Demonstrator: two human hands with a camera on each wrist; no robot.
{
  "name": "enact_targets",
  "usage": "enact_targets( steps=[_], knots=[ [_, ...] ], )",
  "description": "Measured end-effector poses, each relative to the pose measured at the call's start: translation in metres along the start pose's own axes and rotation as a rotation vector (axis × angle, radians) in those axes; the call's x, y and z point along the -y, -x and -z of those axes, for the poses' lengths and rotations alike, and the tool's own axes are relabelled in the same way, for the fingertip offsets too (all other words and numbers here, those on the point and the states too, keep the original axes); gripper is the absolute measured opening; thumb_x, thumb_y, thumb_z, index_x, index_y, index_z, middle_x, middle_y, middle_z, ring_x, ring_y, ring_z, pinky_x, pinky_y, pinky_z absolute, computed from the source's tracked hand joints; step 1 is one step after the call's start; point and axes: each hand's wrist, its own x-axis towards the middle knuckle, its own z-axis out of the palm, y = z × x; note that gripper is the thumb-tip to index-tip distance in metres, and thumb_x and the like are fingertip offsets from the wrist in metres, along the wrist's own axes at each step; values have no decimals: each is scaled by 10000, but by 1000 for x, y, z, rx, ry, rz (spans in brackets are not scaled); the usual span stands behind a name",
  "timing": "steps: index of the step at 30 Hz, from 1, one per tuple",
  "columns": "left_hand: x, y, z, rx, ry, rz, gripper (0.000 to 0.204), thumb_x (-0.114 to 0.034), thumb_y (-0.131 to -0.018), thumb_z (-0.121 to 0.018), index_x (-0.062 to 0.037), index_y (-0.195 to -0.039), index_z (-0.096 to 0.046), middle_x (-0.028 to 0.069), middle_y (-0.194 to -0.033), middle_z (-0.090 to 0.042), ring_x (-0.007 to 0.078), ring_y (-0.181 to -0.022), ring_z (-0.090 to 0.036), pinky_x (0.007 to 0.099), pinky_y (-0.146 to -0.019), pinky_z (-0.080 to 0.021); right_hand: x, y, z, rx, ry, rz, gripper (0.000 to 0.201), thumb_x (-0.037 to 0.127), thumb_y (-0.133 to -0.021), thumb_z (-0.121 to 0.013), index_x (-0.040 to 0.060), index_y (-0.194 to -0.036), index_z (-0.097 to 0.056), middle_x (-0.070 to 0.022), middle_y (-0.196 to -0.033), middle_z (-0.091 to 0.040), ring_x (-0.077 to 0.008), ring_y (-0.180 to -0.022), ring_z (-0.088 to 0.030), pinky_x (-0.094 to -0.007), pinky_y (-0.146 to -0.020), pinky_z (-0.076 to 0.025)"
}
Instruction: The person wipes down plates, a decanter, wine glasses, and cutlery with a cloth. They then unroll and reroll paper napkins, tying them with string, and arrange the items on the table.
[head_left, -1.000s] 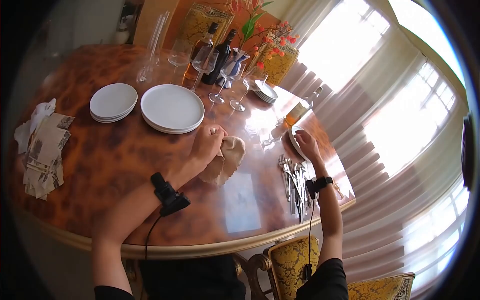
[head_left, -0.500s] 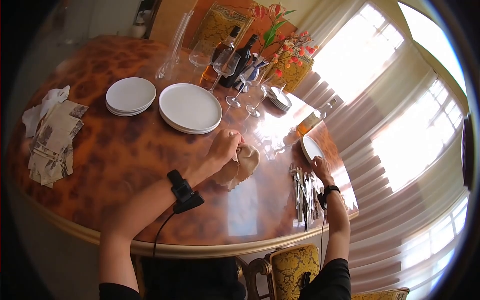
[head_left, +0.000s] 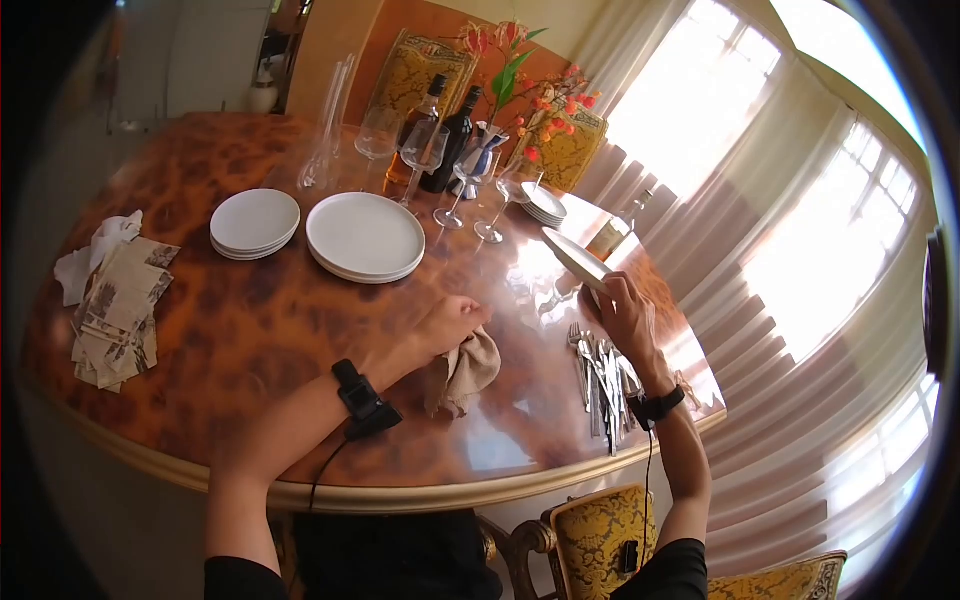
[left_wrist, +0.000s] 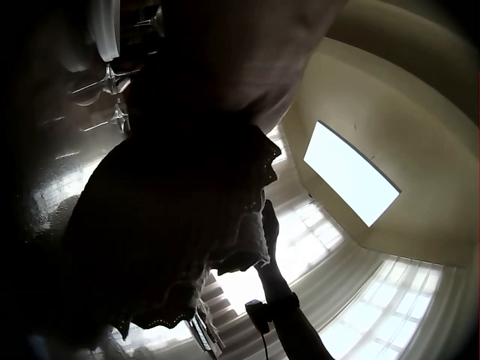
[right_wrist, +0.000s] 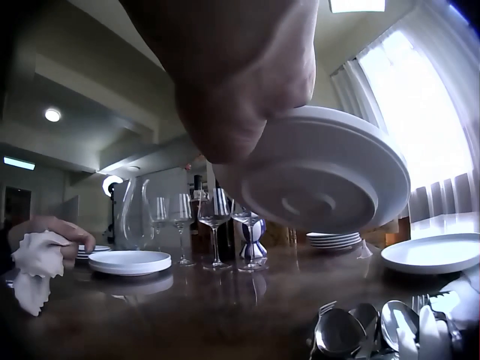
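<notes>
My right hand point(head_left: 628, 315) grips a white plate point(head_left: 575, 258) by its near edge, holding it tilted above the table. In the right wrist view the plate's ringed underside point(right_wrist: 307, 184) faces the camera, with the table well below it. From my left hand point(head_left: 452, 325), fingers curled, hangs a beige cloth point(head_left: 470, 370) with a scalloped edge. That cloth looks dark against the light in the left wrist view. Beneath my right wrist lies a heap of forks, spoons and knives point(head_left: 600, 385). Another white plate point(right_wrist: 435, 253) rests on the table beside the cutlery.
Large plates point(head_left: 365, 235) and smaller plates point(head_left: 255, 222) stand stacked at the back left. Behind them are wine glasses point(head_left: 424, 150), bottles point(head_left: 458, 140) and a flower vase point(head_left: 480, 160). Patterned napkins point(head_left: 120, 310) lie far left. A bottle point(head_left: 612, 238) stands near the right edge.
My right hand has gone from hovering over the plate at the right to gripping its edge, then raised and tilted it. The left hand still holds the cloth, which hangs slightly differently.
</notes>
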Motion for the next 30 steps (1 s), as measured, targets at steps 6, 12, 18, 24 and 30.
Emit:
enact_targets(
  steps=[6, 12, 18, 24, 30],
  knots=[
    [-32, 20, 4, -36, 597, -118, 553, -480, -954, -580, 21, -1184, -535, 105, -997, -623, 169, -845, -626, 301, -742, -521, 110, -12, 16, -43, -160, 372, 105, 46, -786, -669, 65, -864, -603, -56, -975, -666, -223, -913, -691, -328, -736, -585],
    [-50, 67, 14, -268, 942, -176, 445, -177, -793, -500, 52, -1174, -513, 140, -1048, -607, 252, -896, -617, 390, -791, -521, 140, -10, -24, -36, -224, 400, 298, 108, -811, -689, 62, -1081, -573, -130, -1231, -597, -296, -1129, -621, -406, -940, -526],
    [-44, 66, 29, -445, 982, -227, 350, -221, -770, -473, 4, -1026, -555, 128, -941, -617, 261, -841, -622, 396, -790, -524, 198, 3, -51, 260, -1512, -726, 828, 394, -993, -533, 78, -1544, -2, -243, -1526, -269, -322, -1321, -442, -392, -1017, -443],
    [-45, 66, 10, -495, 979, -167, 296, -226, -758, -481, -35, -969, -563, 96, -921, -605, 234, -829, -591, 373, -793, -491, 220, -10, -65, 390, -1520, -544, 628, 258, -994, -528, 32, -1487, -210, -168, -1306, -519, -224, -1101, -573, -366, -925, -483],
    [-30, 91, 31, -561, 788, -136, 399, -275, -783, -511, -10, -1078, -555, 103, -1039, -589, 228, -988, -560, 378, -891, -442, 180, 1, -53, 513, -1250, -465, 295, 100, -917, -506, -19, -1178, -571, -75, -970, -649, -132, -916, -595, -304, -818, -495]
  ],
)
